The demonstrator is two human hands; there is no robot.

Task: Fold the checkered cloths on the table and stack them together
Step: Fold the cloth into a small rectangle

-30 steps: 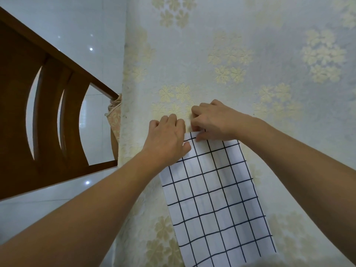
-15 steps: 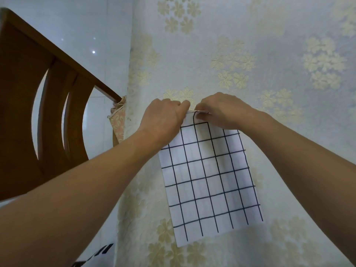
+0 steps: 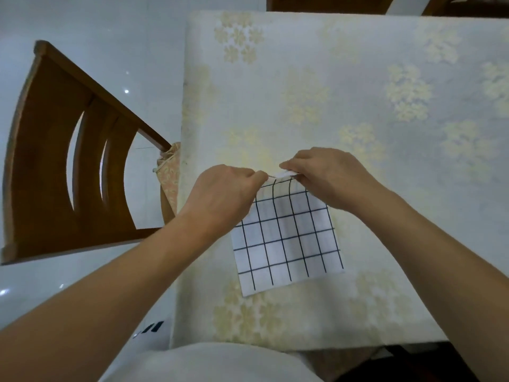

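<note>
A white checkered cloth with a black grid lies near the table's left front corner. Its far edge is lifted off the tabletop while its near edge rests flat. My left hand pinches the far left part of that edge. My right hand pinches the far right part, with a small white fold of cloth showing between its fingers. The two hands are close together above the cloth's far end. Only this one checkered cloth is in view.
The table wears a pale cloth with yellow flower prints; its left edge runs close beside my left hand. A brown wooden chair stands at the left on the glossy white floor. More dark wood shows beyond the far table edge.
Both hands went from pressing the cloth's far edge flat to pinching and lifting it. The cloth's visible length looks shorter, and the view has pulled back to show the table's front edge.
</note>
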